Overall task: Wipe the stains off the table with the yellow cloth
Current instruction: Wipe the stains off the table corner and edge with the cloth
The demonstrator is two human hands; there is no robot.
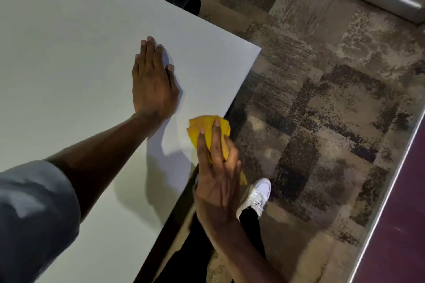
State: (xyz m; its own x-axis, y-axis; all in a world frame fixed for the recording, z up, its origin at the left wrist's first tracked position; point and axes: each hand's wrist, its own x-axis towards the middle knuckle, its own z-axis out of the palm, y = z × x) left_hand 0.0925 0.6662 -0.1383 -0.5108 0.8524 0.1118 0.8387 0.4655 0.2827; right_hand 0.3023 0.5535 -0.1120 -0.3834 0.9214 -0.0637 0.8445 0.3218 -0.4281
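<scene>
Fingers (208, 142) of your right hand (217, 181) lie stretched over the yellow cloth (208, 127), pressing it down rather than pinching it, while your left hand (153, 82) lies flat on the table (69, 53) with its fingers close together.

Start with the table: the part in view is pale and bare, and I cannot make out any stain on it, so you could easily wipe clean surface and miss the marks. Beyond its edge is patterned carpet (322, 99), with your white shoe (256, 195) just below the wiping hand.

The cloth is bunched right at the near edge, partly overhanging it. My worry is that a stroke outward would push it off onto the carpet, since only your flat hand holds it there. Being bunched, it also touches little of the table.
</scene>
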